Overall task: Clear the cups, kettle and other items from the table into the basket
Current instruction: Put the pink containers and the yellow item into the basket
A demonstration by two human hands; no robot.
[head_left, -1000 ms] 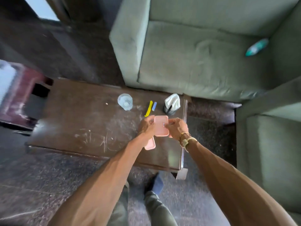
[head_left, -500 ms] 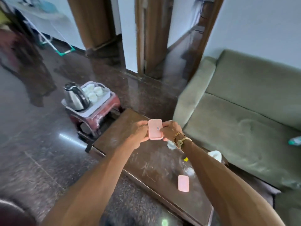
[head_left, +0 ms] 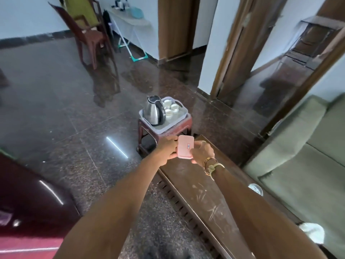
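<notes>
A small pink box [head_left: 185,149] is held between both hands above the far end of the dark wooden table [head_left: 201,193]. My left hand [head_left: 167,149] grips its left side and my right hand [head_left: 202,152] grips its right side. Beyond it, a grey basket [head_left: 180,114] sits on a red stool [head_left: 183,126]. In the basket stand a steel kettle [head_left: 154,112] and three white cups [head_left: 170,108]. A clear glass [head_left: 255,188] stands at the table's right edge, and a white tissue holder [head_left: 312,231] shows further back on the right, partly hidden by my right arm.
A green sofa [head_left: 302,165] runs along the table's right side. A dark red object [head_left: 31,206] fills the lower left. Across the polished stone floor [head_left: 65,109] stand a brown plastic chair [head_left: 87,36], a white side table [head_left: 134,25] and wooden door frames [head_left: 229,43].
My view has swung from the table top toward the stool and basket. Both hands lifted the pink box and carried it toward the basket. A second pink piece stayed on the table, now out of view.
</notes>
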